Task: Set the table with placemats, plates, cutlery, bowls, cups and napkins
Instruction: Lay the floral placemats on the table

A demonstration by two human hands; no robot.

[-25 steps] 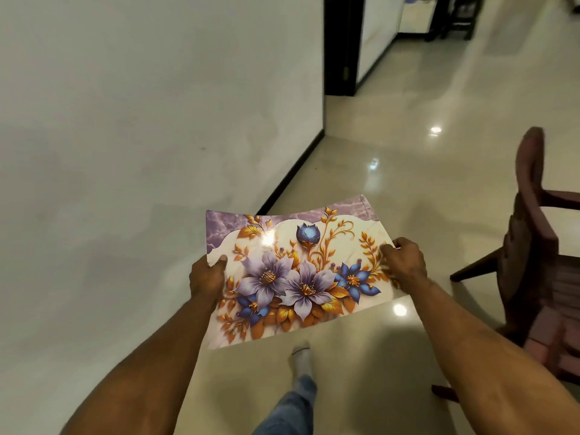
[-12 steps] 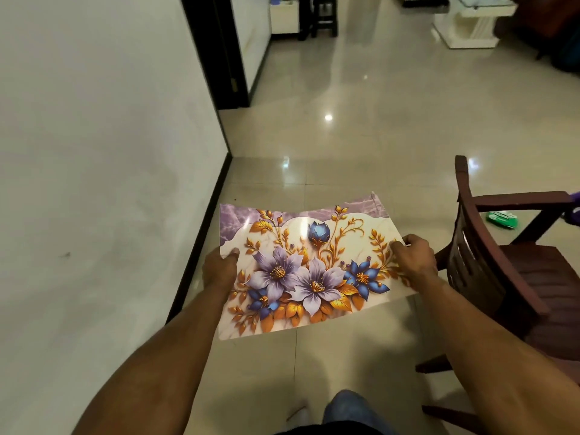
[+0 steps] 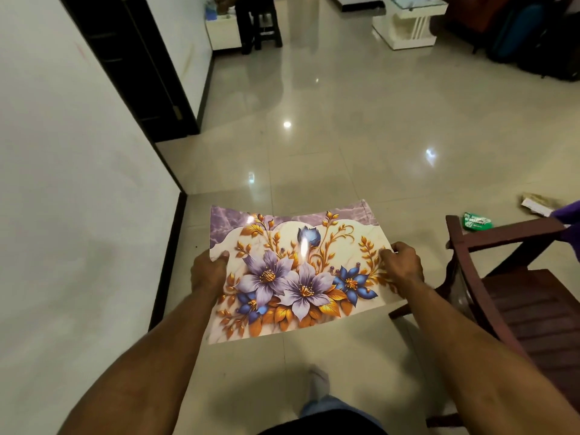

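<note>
Left hand [image 3: 209, 274] and right hand [image 3: 403, 265] pinch the placemat [image 3: 298, 277] by its side edges, chair [image 3: 514, 296] close right, open floor [image 3: 345, 146] ahead

- A dark wooden chair [image 3: 514, 296] stands on the glossy tiled floor [image 3: 345, 146].
- A green packet [image 3: 477, 220] lies on the floor beyond the chair.
- A white low table [image 3: 411, 25] stands far off.
- A dark doorway [image 3: 138, 67] breaks the white wall [image 3: 69, 215].
</note>
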